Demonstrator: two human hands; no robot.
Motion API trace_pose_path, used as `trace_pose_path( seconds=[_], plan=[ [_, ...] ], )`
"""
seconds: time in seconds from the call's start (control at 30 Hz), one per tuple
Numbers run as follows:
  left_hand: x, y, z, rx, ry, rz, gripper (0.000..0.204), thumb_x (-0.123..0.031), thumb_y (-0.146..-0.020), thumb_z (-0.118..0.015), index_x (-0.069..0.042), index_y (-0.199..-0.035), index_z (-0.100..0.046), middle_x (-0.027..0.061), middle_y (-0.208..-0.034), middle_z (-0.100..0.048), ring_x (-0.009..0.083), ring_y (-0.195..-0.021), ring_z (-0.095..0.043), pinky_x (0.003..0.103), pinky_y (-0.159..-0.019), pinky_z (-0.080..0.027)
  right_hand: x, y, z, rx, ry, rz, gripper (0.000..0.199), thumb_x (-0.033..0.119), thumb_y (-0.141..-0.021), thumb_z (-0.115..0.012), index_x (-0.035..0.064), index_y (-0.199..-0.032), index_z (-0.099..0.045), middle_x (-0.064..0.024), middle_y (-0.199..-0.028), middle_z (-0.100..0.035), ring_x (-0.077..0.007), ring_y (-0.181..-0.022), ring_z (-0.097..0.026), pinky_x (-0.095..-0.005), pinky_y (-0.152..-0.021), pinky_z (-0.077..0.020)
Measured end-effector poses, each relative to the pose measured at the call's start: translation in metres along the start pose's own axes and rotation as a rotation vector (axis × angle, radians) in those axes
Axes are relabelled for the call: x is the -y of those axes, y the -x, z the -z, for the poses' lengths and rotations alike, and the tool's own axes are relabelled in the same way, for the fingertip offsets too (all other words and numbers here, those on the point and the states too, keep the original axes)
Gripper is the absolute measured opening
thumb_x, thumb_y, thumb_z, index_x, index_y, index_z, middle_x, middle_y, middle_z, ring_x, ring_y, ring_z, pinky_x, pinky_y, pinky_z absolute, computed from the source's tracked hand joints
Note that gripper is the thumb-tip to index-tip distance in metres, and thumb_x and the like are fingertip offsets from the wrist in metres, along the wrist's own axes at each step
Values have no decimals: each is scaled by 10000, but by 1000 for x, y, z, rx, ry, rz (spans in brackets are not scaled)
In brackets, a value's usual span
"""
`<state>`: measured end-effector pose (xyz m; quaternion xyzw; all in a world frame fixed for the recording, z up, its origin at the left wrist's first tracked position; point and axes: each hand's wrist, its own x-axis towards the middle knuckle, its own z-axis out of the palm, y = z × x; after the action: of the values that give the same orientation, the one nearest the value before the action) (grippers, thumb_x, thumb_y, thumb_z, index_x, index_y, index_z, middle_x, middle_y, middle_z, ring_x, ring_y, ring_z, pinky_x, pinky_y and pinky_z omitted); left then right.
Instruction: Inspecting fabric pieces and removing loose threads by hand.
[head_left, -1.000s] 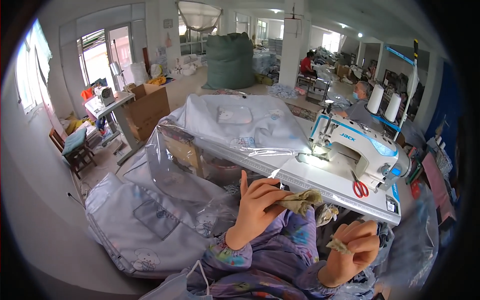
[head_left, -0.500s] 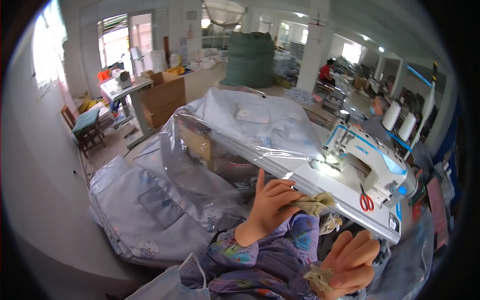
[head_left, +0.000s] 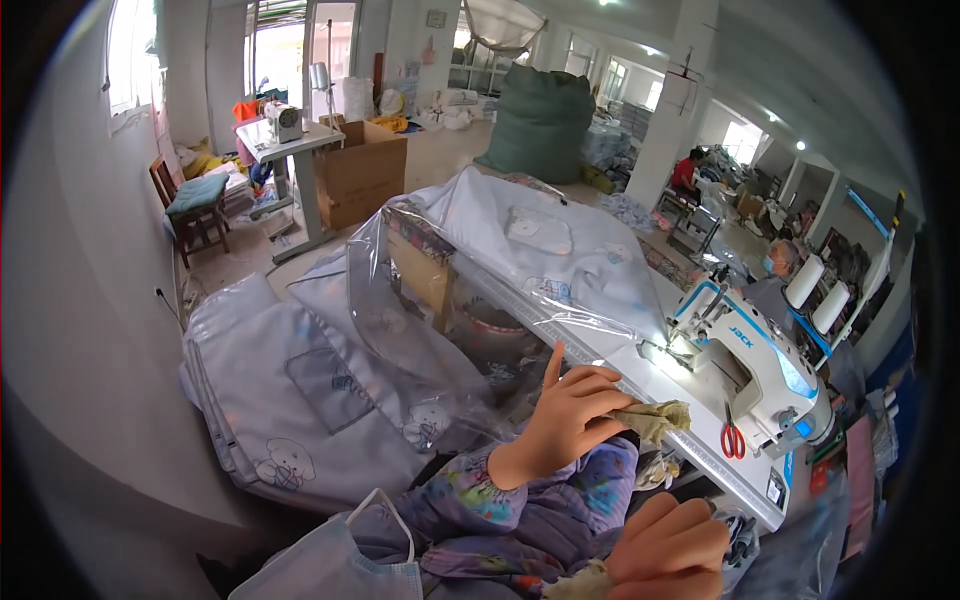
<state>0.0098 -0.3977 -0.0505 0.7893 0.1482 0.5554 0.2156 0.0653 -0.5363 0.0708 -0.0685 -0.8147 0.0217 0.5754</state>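
Observation:
Above my lap, my left hand (head_left: pixel 562 420) pinches a crumpled pale olive cloth (head_left: pixel 658 421) between thumb and fingers, one finger raised. The cloth hangs toward the front edge of the sewing table (head_left: pixel 705 468). Lower and to the right, my right hand (head_left: pixel 668 548) is closed with its fingers curled. A similar olive scrap (head_left: pixel 583 582) shows beside its wrist; what its fingers hold, if anything, is hidden. Beyond my hands, a white and blue sewing machine (head_left: pixel 765 352) has its lamp lit over the needle. Red-handled scissors (head_left: pixel 733 440) lie by its base.
Pale grey printed fabric (head_left: pixel 590 245) under clear plastic covers the table's left part. More such fabric (head_left: pixel 300 400) is heaped at my left. A light blue face mask (head_left: pixel 335 565) hangs below me. Behind are a cardboard box (head_left: pixel 362 175), a green sack (head_left: pixel 538 125) and a seated person (head_left: pixel 778 262).
My view has shifted, so the room sits farther right. My right hand has moved lower and turned, its fingers more curled. My left hand still pinches the olive cloth.

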Motion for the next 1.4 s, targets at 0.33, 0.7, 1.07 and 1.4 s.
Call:
trace_pose_path(
  seconds=[0.33,0.7,1.07,1.4],
  plan=[
    [0,3,-2,-15,21,-13,258,-173,-775,-742,-93,-1018,-707,39,-1014,-672,219,-1131,-585,566,-1171,-62,5,-1,-5,-22,-57,-26,141,55,-769,-723,14,-870,-633,-129,-879,-558,-189,-698,-524,-256,-519,-430],
    [-7,-1,0,10,26,9,227,-162,-740,-739,-105,-959,-721,47,-967,-682,233,-1097,-610,545,-1156,-156,15,12,-5,-315,-363,21,103,64,-825,-762,45,-770,-677,-106,-854,-681,-162,-701,-590,-250,-567,-457],
    [-19,-11,-9,-4,30,58,200,-120,-735,-707,-54,-923,-729,44,-909,-693,255,-1056,-618,498,-1172,-161,44,30,40,-331,-130,131,43,33,-828,-752,49,-813,-715,-70,-880,-675,-145,-742,-590,-255,-619,-480],
    [-11,0,-11,42,140,181,223,-84,-751,-679,-23,-964,-708,44,-922,-694,221,-1019,-633,486,-1181,-152,54,33,41,-301,-160,184,46,49,-846,-737,59,-809,-711,-101,-912,-688,-161,-755,-623,-232,-610,-499]
  ],
)
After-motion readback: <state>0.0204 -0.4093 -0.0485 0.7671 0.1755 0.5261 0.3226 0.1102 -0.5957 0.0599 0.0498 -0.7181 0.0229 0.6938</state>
